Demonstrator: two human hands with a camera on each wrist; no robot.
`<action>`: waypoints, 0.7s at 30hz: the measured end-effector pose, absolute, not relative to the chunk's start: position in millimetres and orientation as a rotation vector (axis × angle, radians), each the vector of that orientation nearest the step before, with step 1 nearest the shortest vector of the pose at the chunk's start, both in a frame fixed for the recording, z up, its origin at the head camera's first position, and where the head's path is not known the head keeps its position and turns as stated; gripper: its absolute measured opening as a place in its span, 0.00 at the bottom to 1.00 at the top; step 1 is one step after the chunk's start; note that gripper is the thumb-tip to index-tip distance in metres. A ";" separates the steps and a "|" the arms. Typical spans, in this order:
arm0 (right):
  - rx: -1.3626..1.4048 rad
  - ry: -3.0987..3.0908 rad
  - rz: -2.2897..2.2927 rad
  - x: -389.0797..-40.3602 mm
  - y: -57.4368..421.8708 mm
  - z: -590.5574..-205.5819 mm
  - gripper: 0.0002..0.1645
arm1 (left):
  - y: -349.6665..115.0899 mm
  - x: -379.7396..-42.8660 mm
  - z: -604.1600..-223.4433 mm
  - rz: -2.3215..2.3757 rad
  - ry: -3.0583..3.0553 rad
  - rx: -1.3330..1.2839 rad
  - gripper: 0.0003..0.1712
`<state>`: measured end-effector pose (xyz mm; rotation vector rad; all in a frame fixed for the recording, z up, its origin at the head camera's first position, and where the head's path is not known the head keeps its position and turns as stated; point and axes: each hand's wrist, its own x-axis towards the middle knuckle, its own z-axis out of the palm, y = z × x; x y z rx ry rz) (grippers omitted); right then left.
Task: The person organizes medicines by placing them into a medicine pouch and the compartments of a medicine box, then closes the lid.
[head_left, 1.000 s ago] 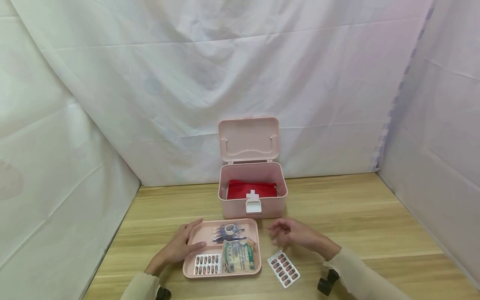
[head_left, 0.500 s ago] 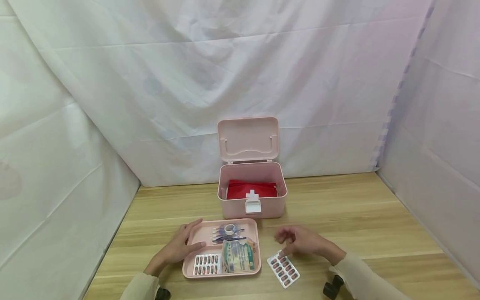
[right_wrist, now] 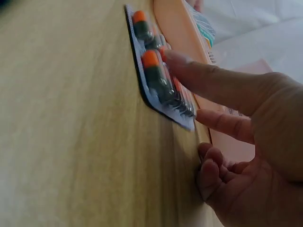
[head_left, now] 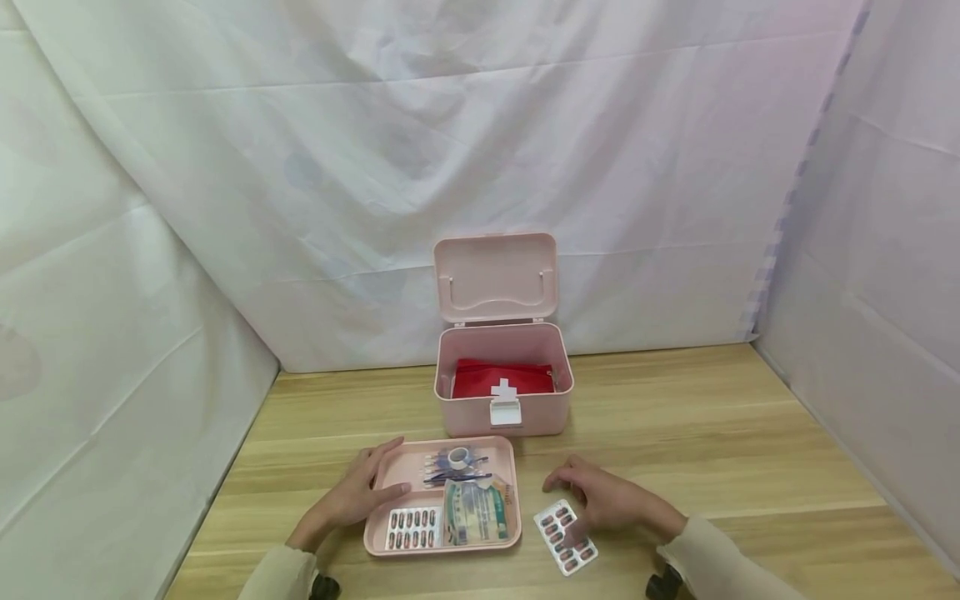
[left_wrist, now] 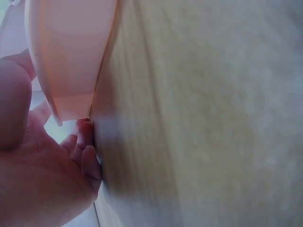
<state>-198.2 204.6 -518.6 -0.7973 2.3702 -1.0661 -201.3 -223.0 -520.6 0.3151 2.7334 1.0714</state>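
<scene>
In the head view, my left hand [head_left: 358, 493] holds the left side of a pink tray [head_left: 516, 467], thumb over the rim. Its other fingers lie along the outer wall and far corner. The left wrist view shows some fingertips low beside the tray wall [left_wrist: 71, 56]. Right of the tray, a blister pack of red-and-dark capsules [head_left: 552, 533] lies on the table. My right hand [head_left: 611, 502] is over it, and the thumb touches the capsules [right_wrist: 158, 78]. Its index finger reaches near the pack's far edge; the remaining fingers are loosely bent against the table.
The tray holds another blister pack [head_left: 414, 528], a green-and-clear packet [head_left: 477, 512], a white tape roll [head_left: 459, 457] and several thin blue-and-white items. Behind stands a pink box [head_left: 465, 417], lid up, with a red pouch [head_left: 491, 379] inside. White curtains surround the wooden table [head_left: 675, 400].
My right hand has come from beside the tray's right edge, back and rightward, onto the loose blister pack; its thumb now lies over the capsules. The left hand and tray stay put.
</scene>
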 end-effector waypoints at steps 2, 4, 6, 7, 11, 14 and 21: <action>-0.794 2.386 -1.040 -197.7 202.9 -517.8 0.32 | -223.1 -201.5 -520.8 1.065 2.737 0.319 0.46; -0.786 2.406 -1.024 -197.6 201.9 -517.7 0.28 | -223.3 -201.6 -521.2 1.064 2.741 0.322 0.46; -0.790 2.419 -1.021 -197.4 201.2 -517.4 0.25 | -223.4 -201.5 -521.2 1.063 2.741 0.326 0.46; -0.792 2.429 -1.018 -197.6 200.7 -517.3 0.25 | -223.4 -201.3 -520.9 1.068 2.741 0.325 0.46; -0.781 2.436 -1.043 -198.8 199.0 -516.1 0.25 | -223.4 -200.9 -520.2 1.067 2.739 0.321 0.46; -0.730 2.420 -1.096 -201.3 198.6 -515.0 0.27 | -223.4 -201.1 -520.2 1.065 2.737 0.320 0.46; -0.648 2.388 -1.215 -207.5 201.2 -514.0 0.24 | -224.5 -201.9 -521.7 1.077 2.723 0.308 0.46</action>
